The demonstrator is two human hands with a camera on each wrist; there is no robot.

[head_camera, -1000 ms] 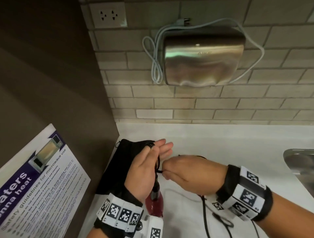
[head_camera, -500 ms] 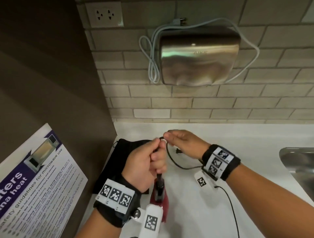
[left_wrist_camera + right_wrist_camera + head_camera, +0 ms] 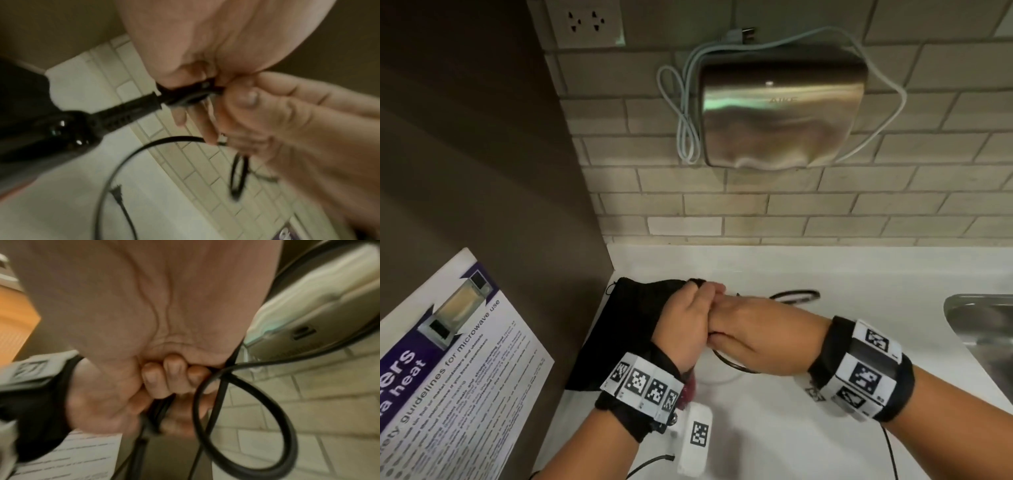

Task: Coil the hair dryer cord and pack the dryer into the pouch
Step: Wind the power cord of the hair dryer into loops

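My left hand grips several gathered turns of the black cord just above the dryer's ribbed cord sleeve. The dark red hair dryer hangs below that hand, mostly hidden by my wrist. Pressed against the left hand, my right hand has its fingers curled round a cord loop. Another loop pokes out beyond my right hand. The plug lies on the counter. Behind my left hand, the black pouch lies flat by the brown wall.
The white counter runs to a steel sink at the right. A steel hand dryer with a grey cable and a socket are on the brick wall. A microwave poster is on the left panel.
My right hand, which had drawn the cord out past the left hand, has come back against it with a fresh loop. The left hand kept its grip on the coils.
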